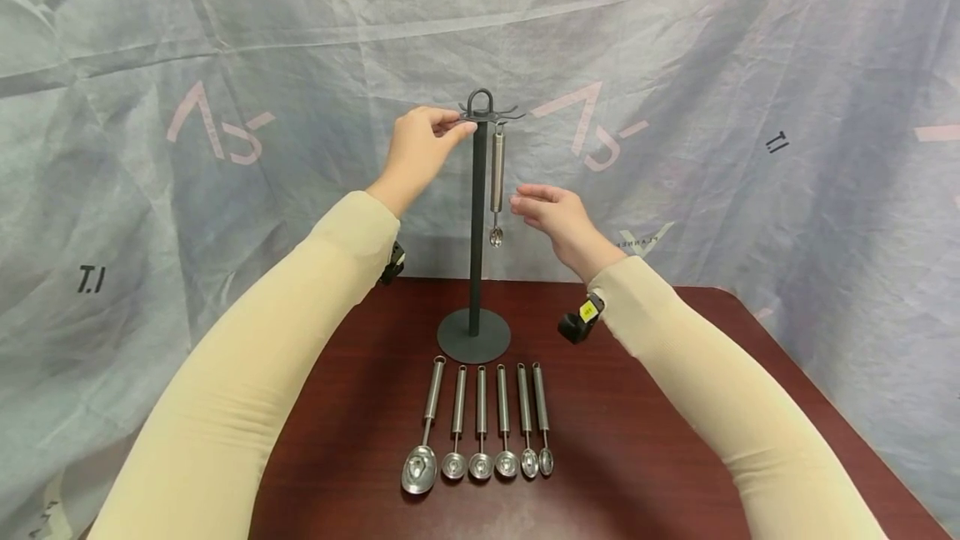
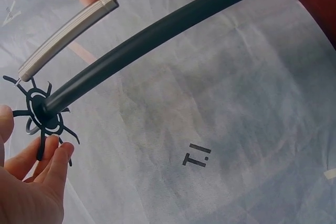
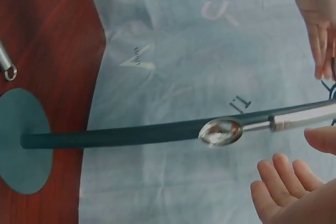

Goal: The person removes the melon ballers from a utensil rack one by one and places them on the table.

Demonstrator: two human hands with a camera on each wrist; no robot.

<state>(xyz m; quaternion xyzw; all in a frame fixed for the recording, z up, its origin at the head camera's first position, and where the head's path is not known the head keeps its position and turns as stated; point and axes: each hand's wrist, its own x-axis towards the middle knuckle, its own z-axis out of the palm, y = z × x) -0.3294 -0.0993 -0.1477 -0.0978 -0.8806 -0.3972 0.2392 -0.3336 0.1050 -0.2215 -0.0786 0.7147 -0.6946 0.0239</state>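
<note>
A dark grey utensil stand (image 1: 478,215) rises from a round base, with a ring of hooks around its top. My left hand (image 1: 426,144) pinches the hook ring (image 2: 44,109) on its left side between thumb and fingers. From a hook on the right hangs a steel measuring spoon (image 1: 498,173), handle up and small oval bowl (image 3: 220,131) down. Close to the right of this spoon is my right hand (image 1: 555,219), holding nothing, its fingers loosely extended and the thumb apart from them in the right wrist view.
Several steel spoons (image 1: 482,407) lie in a row on the dark red table (image 1: 637,407) before the stand's base (image 1: 474,348), handles pointing to it. The leftmost spoon (image 1: 419,470) has the largest bowl. A printed grey cloth (image 1: 300,48) hangs behind the table.
</note>
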